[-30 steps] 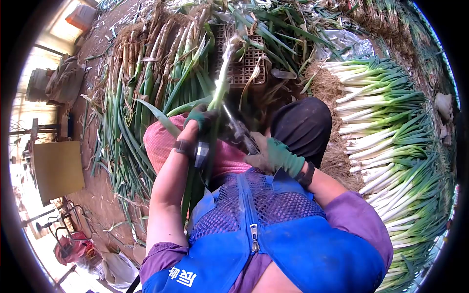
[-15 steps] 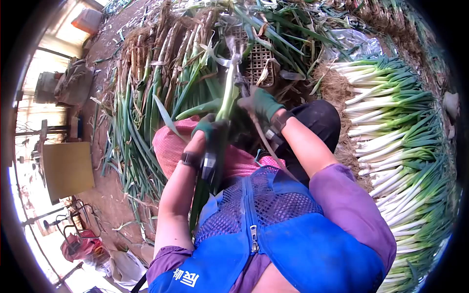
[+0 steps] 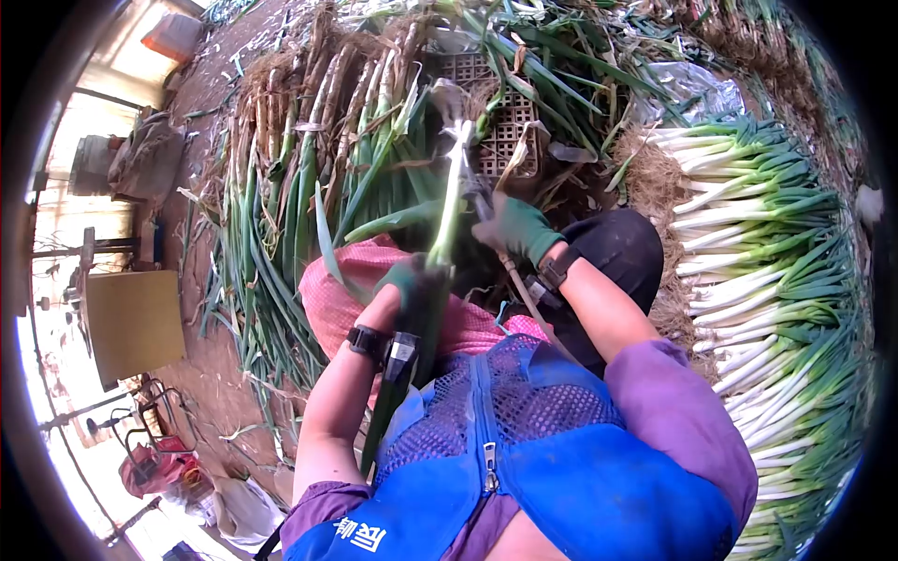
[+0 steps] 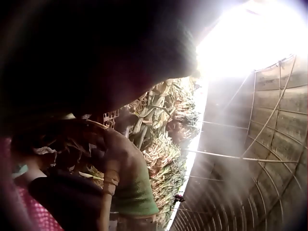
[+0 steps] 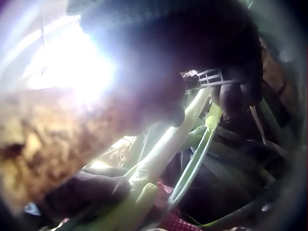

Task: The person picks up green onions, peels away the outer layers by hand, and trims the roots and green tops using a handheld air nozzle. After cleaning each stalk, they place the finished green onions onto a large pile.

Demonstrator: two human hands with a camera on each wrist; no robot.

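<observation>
In the head view my left hand [image 3: 416,280], in a dark-palmed green glove, grips a leek [image 3: 450,201] by its green part, white root end pointing away from me. Loose, blurred skin [image 3: 451,98] flutters at that end. My right hand [image 3: 517,229], gloved alike, holds a slim dark air gun [image 3: 482,198] beside the stalk. A hose [image 3: 520,285] runs from it back toward my lap. The right wrist view shows the pale stalk [image 5: 161,156] close up, with dark gloved fingers [image 5: 91,187] around its lower part. The left wrist view shows the right hand [image 4: 134,178] and hose [image 4: 109,192].
Untrimmed leeks [image 3: 281,178] with brown roots are heaped at the left. A plastic crate [image 3: 510,140] stands ahead, leaves strewn about it. Cleaned white leeks [image 3: 748,280] lie in a long row at the right. Pink checked cloth [image 3: 337,290] covers one leg.
The right hand has moved from near my lap forward along the leek with the air gun. Skin at the root end has come loose and flutters. The left hand keeps its grip.
</observation>
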